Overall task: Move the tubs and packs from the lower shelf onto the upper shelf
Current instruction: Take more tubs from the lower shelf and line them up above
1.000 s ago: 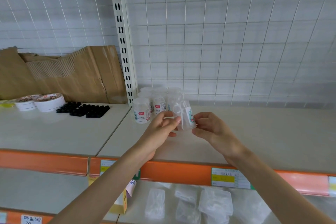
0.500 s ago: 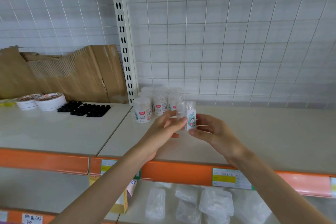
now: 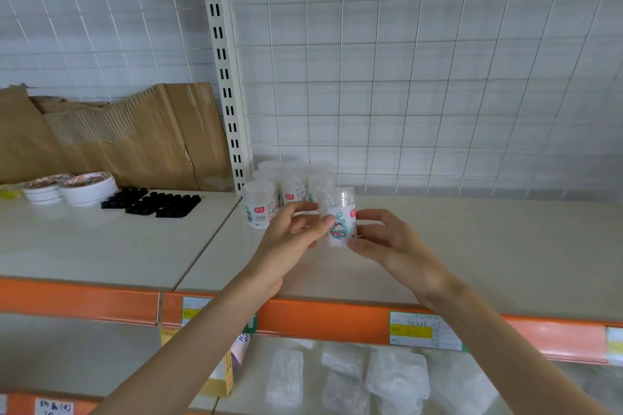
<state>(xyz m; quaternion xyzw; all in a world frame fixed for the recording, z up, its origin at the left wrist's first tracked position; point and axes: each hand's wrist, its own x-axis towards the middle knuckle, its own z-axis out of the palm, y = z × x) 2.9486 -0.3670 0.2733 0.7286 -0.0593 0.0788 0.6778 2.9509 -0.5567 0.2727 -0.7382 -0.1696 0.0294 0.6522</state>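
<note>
A small clear tub (image 3: 338, 216) with a cartoon label stands upright between my hands, above the upper shelf (image 3: 472, 246). My left hand (image 3: 290, 239) pinches its left side and my right hand (image 3: 387, 241) holds its right side. Just behind it, a cluster of several similar clear tubs (image 3: 283, 192) stands at the back left of the same shelf, next to the upright post. On the lower shelf, several clear plastic packs (image 3: 347, 377) lie flat below my arms.
A slotted shelf post (image 3: 226, 77) rises behind the tubs, with wire mesh backing. On the left shelf section lie black trays (image 3: 151, 204), stacked round tins (image 3: 70, 189) and torn cardboard (image 3: 111, 135). An orange price rail (image 3: 320, 317) edges the upper shelf.
The tub was tilted between my hands a second ago; it now stands upright and sits slightly higher. Both hands stay on it.
</note>
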